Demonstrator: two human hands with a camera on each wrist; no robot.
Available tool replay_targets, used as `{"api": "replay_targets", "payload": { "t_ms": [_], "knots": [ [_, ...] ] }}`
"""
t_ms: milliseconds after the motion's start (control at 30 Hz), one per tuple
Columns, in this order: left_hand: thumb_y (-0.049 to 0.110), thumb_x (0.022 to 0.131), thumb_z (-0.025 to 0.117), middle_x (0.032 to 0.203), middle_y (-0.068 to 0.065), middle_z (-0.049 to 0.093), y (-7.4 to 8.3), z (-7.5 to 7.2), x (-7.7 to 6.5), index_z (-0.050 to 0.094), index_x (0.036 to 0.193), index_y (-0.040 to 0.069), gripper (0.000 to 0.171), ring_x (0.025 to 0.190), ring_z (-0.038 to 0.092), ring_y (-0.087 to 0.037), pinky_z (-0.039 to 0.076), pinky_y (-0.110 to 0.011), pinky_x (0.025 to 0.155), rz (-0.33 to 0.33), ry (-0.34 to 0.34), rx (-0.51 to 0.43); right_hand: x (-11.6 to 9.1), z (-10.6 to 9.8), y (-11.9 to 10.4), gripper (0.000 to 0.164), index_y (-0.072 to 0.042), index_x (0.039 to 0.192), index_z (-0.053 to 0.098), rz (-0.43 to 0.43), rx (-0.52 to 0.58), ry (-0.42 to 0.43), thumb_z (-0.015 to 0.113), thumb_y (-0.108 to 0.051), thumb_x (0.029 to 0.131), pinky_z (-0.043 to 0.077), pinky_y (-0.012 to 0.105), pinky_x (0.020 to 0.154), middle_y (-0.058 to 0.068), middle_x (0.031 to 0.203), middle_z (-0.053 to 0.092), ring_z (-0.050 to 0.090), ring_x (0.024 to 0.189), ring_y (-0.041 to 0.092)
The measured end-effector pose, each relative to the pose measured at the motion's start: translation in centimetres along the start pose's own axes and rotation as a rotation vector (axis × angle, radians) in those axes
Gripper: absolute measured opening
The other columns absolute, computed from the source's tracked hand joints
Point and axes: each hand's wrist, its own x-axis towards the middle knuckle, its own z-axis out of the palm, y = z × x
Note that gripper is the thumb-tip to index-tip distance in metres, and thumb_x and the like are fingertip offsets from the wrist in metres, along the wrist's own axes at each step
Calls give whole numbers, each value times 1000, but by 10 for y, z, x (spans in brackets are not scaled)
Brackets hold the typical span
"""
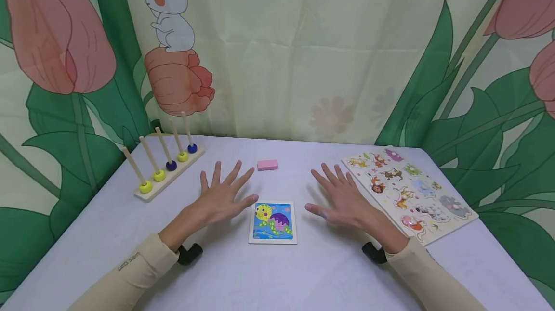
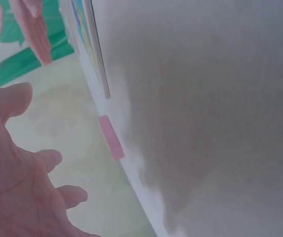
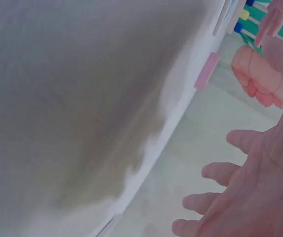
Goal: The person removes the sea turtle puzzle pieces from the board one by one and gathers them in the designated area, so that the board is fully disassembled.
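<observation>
My left hand [image 1: 222,199] hovers above the table with its fingers spread, left of a small turtle puzzle [image 1: 273,223] in a white frame. On the puzzle's other side my right hand [image 1: 344,200] is spread the same way and holds nothing. Beyond the puzzle lies a pink block [image 1: 267,164], about midway between the two hands. The left wrist view shows the left palm [image 2: 23,182] apart from the tabletop, with the block [image 2: 111,137] past it. In the right wrist view the right palm [image 3: 260,182] is likewise raised, and the block [image 3: 207,71] appears near the table's far edge.
A wooden peg stand [image 1: 171,169] with yellow and dark blue beads stands at the back left. On the right, a large animal puzzle board [image 1: 390,181] lies at an angle near the right forearm. A patterned curtain [image 1: 277,51] hangs behind the white table [image 1: 277,277].
</observation>
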Motion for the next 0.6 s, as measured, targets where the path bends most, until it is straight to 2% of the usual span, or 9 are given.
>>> {"api": "replay_targets", "payload": {
  "t_ms": [433,600],
  "knots": [
    [65,101,52,180,-13,10,4,3,-12,26,169,31,80,160,-7,-63,-7,-88,117,4,-24,-24,1,0,-5,93,-22,170,28,-8,20,-3,61,-68,96,10,73,129,18,179,17,11,164,51],
    [66,100,54,181,-13,9,3,4,-16,25,170,31,84,160,-8,-63,-6,-89,117,13,-39,-41,2,0,-8,93,-24,169,28,-25,35,-28,62,-68,95,10,74,129,17,179,16,10,164,51]
  ]
}}
